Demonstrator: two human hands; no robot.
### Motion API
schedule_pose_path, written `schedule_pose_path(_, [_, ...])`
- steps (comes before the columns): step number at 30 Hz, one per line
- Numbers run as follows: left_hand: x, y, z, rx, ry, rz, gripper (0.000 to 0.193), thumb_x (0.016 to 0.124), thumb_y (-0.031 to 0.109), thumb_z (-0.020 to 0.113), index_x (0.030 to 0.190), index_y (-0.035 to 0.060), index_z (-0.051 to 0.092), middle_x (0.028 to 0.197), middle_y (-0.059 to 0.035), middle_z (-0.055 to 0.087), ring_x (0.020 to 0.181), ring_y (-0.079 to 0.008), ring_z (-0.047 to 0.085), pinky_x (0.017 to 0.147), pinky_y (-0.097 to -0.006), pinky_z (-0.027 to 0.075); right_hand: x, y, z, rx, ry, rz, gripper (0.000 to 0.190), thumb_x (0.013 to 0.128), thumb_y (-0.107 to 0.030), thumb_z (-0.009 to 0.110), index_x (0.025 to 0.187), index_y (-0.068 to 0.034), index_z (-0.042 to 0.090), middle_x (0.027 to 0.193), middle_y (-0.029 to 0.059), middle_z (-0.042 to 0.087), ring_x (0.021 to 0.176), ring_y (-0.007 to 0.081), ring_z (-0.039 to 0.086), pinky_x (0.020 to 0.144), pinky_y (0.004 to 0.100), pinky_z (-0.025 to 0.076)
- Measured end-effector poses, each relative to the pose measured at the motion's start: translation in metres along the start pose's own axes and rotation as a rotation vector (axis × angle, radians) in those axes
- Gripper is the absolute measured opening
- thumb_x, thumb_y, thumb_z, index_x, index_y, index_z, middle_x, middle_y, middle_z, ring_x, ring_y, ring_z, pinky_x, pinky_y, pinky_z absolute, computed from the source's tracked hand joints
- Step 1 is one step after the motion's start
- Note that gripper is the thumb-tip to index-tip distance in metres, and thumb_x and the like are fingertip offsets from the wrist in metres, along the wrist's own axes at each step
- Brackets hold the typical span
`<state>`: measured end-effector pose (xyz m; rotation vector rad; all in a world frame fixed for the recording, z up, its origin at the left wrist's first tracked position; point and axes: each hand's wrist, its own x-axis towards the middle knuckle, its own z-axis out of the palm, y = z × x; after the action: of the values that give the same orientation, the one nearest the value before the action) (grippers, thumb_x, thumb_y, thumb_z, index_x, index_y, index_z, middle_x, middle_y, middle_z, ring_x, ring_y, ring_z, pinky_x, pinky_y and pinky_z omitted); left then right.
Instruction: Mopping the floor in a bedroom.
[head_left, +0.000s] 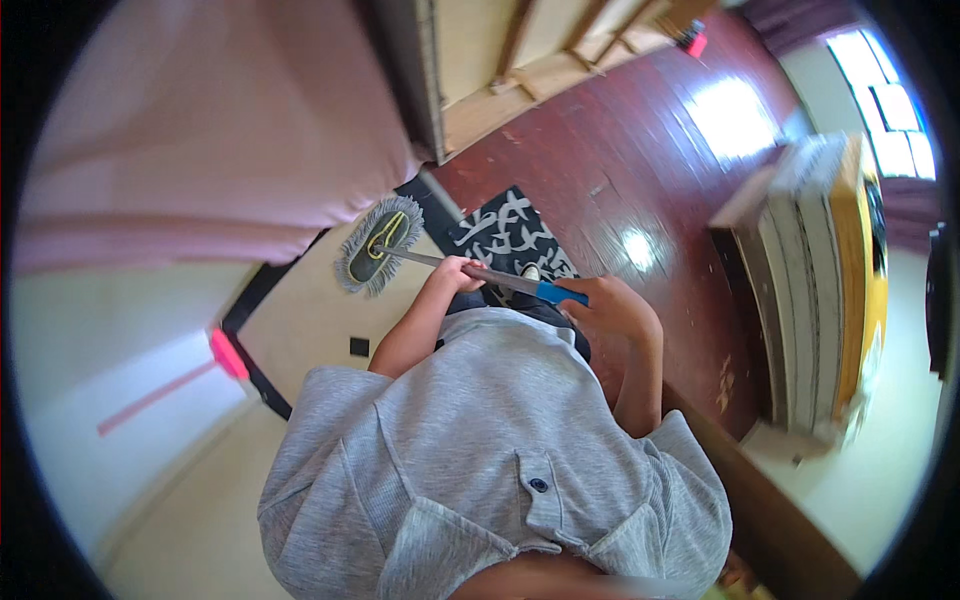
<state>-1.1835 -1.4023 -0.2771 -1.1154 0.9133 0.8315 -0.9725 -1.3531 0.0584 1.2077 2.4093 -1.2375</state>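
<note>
I hold a flat mop by its long metal handle (505, 280), which slants across in front of my waist. My left hand (459, 274) is closed around the middle of the handle. At the handle's blue end grip (561, 293), my right hand (616, 306) has its fingers wrapped around it. The mop head (379, 244), with a grey fringe and a dark middle, is on the pale tiled floor (300, 315) to the left. A shoe (531, 272) shows just beyond the handle, on a black mat with white markings (504, 225).
A pink curtain (225, 135) hangs at the upper left, near the mop head. A pink broom or similar tool (229, 354) stands by the left wall. Past the mat are a reddish floor (555, 150), a wooden frame (495, 112) and, rightward, stacked mattress-like slabs (806, 285).
</note>
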Motion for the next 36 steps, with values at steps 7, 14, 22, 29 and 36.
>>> schedule_pose_path(7, [-0.029, -0.013, -0.116, -0.752, -0.306, 0.297, 0.030, 0.086, 0.026, 0.037, 0.063, 0.0074, 0.039, 0.049, -0.0044, 0.040, 0.046, -0.0173, 0.042, 0.049, -0.0309, 0.041, 0.073, 0.002, 0.077, -0.391, -0.458, -0.554, 0.041, 0.078, -0.025, 0.048, 0.114, -0.007, 0.042, 0.069, 0.0207, 0.056, 0.067, 0.0365, 0.056, 0.061, 0.0448, 0.043])
schedule_pose_path(14, [-0.003, -0.121, -0.182, -1.085, -0.373, 0.570, 0.031, 0.086, 0.030, 0.037, 0.064, 0.0080, 0.037, 0.051, -0.0038, 0.040, 0.042, -0.0171, 0.039, 0.046, -0.0290, 0.041, 0.067, 0.007, 0.148, -0.530, -0.796, -0.841, 0.037, 0.078, -0.026, 0.048, 0.109, -0.006, 0.043, 0.072, 0.0209, 0.056, 0.068, 0.0351, 0.056, 0.060, 0.0454, 0.043])
schedule_pose_path(22, [-0.028, -0.208, -0.149, -0.951, -0.270, 0.637, 0.011, 0.083, 0.013, 0.038, 0.076, 0.0042, 0.041, 0.062, -0.0079, 0.046, 0.058, -0.0216, 0.051, 0.056, -0.0343, 0.048, 0.020, -0.025, 0.099, -0.836, -0.712, -1.068, 0.028, 0.078, -0.026, 0.051, 0.096, -0.004, 0.048, 0.062, 0.0153, 0.056, 0.061, 0.0318, 0.057, 0.052, 0.0416, 0.044])
schedule_pose_path(29, [-0.071, -0.264, -0.124, -1.057, -0.650, 0.620, 0.009, 0.080, 0.006, 0.038, 0.075, -0.0006, 0.040, 0.063, -0.0100, 0.043, 0.060, -0.0218, 0.047, 0.059, -0.0345, 0.044, -0.051, -0.091, 0.050, -1.064, -0.752, -1.127, 0.032, 0.079, -0.026, 0.050, 0.101, -0.003, 0.046, 0.062, 0.0150, 0.055, 0.057, 0.0310, 0.055, 0.050, 0.0418, 0.042])
schedule_pose_path(36, [-0.085, -0.239, -0.145, -1.283, -0.560, 0.727, 0.011, 0.082, 0.008, 0.039, 0.072, 0.0027, 0.039, 0.057, -0.0091, 0.041, 0.053, -0.0212, 0.045, 0.056, -0.0358, 0.044, -0.031, -0.097, 0.093, -1.049, -0.757, -1.107, 0.032, 0.082, -0.026, 0.046, 0.103, -0.003, 0.044, 0.062, 0.0152, 0.055, 0.057, 0.0326, 0.054, 0.050, 0.0423, 0.042])
